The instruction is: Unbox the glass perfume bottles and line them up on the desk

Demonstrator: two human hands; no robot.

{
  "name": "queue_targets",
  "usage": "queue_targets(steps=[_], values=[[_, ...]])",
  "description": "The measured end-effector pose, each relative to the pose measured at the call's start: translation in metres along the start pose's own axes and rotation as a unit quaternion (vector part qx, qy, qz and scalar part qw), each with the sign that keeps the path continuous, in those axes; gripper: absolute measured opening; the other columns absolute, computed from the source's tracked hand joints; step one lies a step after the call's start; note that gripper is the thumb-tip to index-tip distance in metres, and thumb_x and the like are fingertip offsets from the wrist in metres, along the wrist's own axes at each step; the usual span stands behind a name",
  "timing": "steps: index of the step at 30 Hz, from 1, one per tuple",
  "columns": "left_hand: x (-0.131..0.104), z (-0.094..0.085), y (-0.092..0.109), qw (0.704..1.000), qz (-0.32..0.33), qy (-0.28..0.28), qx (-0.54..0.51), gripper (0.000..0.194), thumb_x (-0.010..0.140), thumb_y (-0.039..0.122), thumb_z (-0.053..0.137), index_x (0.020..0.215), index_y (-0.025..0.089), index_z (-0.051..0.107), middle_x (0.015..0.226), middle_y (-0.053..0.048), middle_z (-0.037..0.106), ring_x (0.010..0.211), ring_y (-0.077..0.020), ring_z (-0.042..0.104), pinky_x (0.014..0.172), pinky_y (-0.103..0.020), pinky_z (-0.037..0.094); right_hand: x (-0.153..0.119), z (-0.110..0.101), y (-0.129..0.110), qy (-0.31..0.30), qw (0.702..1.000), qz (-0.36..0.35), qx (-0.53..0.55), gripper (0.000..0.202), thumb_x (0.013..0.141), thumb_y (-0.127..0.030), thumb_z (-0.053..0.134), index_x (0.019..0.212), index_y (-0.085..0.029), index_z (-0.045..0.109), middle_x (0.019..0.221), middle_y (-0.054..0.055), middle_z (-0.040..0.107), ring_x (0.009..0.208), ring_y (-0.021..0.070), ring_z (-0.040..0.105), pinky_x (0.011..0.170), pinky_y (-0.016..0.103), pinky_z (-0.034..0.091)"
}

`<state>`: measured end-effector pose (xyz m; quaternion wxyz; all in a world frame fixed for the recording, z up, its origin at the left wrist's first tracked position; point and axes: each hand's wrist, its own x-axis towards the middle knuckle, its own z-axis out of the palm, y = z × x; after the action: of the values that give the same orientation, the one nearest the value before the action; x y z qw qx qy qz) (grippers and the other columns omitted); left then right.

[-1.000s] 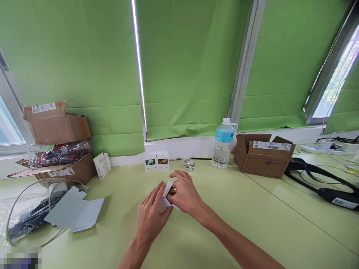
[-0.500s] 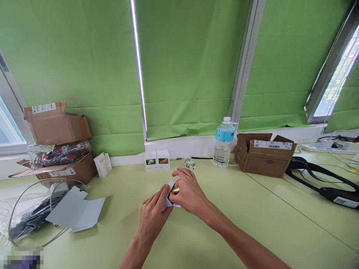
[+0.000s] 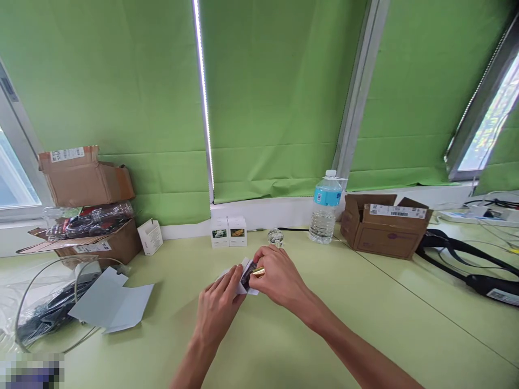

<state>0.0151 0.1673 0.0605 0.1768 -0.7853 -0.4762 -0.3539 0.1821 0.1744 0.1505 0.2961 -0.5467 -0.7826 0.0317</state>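
Box (image 3: 252, 292) clasped by left hand (image 3: 218, 302), between both hands; gold piece (image 3: 258, 272) pinched by right hand (image 3: 279, 275) at box's mouth. Beyond hands, cartons (image 3: 232, 237) and glass ball (image 3: 275, 236) set; bottle (image 3: 324, 213) placed farther right.

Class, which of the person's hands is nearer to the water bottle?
Right. The right hand is in front of the water bottle and left of it; the left hand is farther left.
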Motion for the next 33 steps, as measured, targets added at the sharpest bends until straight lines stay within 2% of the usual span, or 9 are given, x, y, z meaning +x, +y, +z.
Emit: queue_targets(steps=[3, 5, 12, 16, 21, 25, 30, 33], values=[[0.0, -0.001, -0.002, 1.0, -0.006, -0.005, -0.002, 0.044, 0.087, 0.021, 0.052, 0.131, 0.027, 0.047, 0.125, -0.001, 0.062, 0.106, -0.0195, 0.064, 0.081, -0.027, 0.055, 0.0, 0.0, 0.002, -0.02, 0.999, 0.038, 0.002, 0.005, 0.064, -0.021, 0.056, 0.061, -0.019, 0.053, 0.074, 0.0, 0.063, 0.064, 0.0131, 0.053, 0.057, 0.025, 0.032], [0.0, -0.001, -0.003, 1.0, -0.009, -0.011, -0.002, 0.046, 0.087, 0.021, 0.053, 0.132, 0.028, 0.046, 0.126, -0.001, 0.061, 0.106, -0.0199, 0.063, 0.081, -0.027, 0.055, 0.0, 0.0, 0.003, -0.025, 0.998, 0.051, 0.008, 0.006, 0.064, -0.022, 0.057, 0.064, -0.019, 0.052, 0.072, -0.001, 0.062, 0.059, 0.012, 0.052, 0.053, 0.025, 0.03], [-0.003, 0.006, -0.014, 0.999, -0.026, -0.024, 0.016, 0.048, 0.086, 0.019, 0.054, 0.132, 0.031, 0.046, 0.128, -0.001, 0.059, 0.111, -0.0207, 0.061, 0.084, -0.028, 0.054, 0.001, 0.0, 0.01, -0.012, 0.998, 0.038, 0.046, 0.007, 0.065, -0.024, 0.053, 0.062, -0.019, 0.05, 0.074, 0.001, 0.061, 0.061, 0.0121, 0.053, 0.054, 0.023, 0.033], [-0.008, 0.012, -0.022, 0.999, -0.007, -0.025, 0.028, 0.049, 0.086, 0.016, 0.051, 0.132, 0.032, 0.045, 0.13, 0.0, 0.058, 0.116, -0.0201, 0.057, 0.09, -0.03, 0.052, 0.002, 0.002, 0.013, -0.015, 0.998, 0.044, 0.041, 0.009, 0.065, -0.024, 0.053, 0.06, -0.018, 0.051, 0.074, 0.001, 0.06, 0.059, 0.0114, 0.05, 0.052, 0.023, 0.032], [-0.011, 0.017, -0.028, 0.997, 0.002, -0.05, 0.055, 0.052, 0.086, 0.011, 0.047, 0.134, 0.031, 0.042, 0.133, -0.002, 0.055, 0.122, -0.0208, 0.051, 0.098, -0.035, 0.047, 0.002, 0.002, 0.016, -0.041, 0.996, 0.071, 0.03, 0.006, 0.063, -0.023, 0.054, 0.066, -0.017, 0.055, 0.066, 0.001, 0.057, 0.053, 0.0111, 0.045, 0.045, 0.024, 0.025], [-0.013, 0.022, -0.032, 0.995, -0.017, -0.06, 0.084, 0.052, 0.085, 0.007, 0.044, 0.134, 0.025, 0.043, 0.138, -0.007, 0.05, 0.13, -0.024, 0.043, 0.105, -0.042, 0.04, 0.0, 0.002, 0.017, -0.049, 0.996, 0.069, 0.009, 0.002, 0.062, -0.018, 0.057, 0.063, -0.018, 0.057, 0.065, 0.003, 0.057, 0.056, 0.0134, 0.047, 0.045, 0.025, 0.022], [-0.015, 0.025, -0.033, 0.994, -0.037, -0.068, 0.08, 0.073, 0.07, -0.007, 0.04, 0.138, 0.02, 0.036, 0.145, -0.01, 0.039, 0.136, -0.0257, 0.032, 0.11, -0.049, 0.031, -0.004, 0.013, 0.021, -0.111, 0.991, 0.064, -0.028, 0.013, 0.06, -0.011, 0.055, 0.052, -0.021, 0.054, 0.054, -0.001, 0.043, 0.047, 0.0122, 0.042, 0.045, 0.026, 0.013], [-0.01, 0.017, -0.023, 0.997, -0.05, -0.048, 0.015, 0.057, 0.078, -0.001, 0.039, 0.131, 0.019, 0.044, 0.14, -0.01, 0.046, 0.133, -0.0246, 0.037, 0.109, -0.046, 0.035, -0.005, 0.02, 0.025, -0.131, 0.988, 0.057, -0.054, 0.016, 0.059, -0.009, 0.054, 0.049, -0.021, 0.051, 0.051, -0.002, 0.039, 0.042, 0.0104, 0.036, 0.044, 0.027, 0.011]])
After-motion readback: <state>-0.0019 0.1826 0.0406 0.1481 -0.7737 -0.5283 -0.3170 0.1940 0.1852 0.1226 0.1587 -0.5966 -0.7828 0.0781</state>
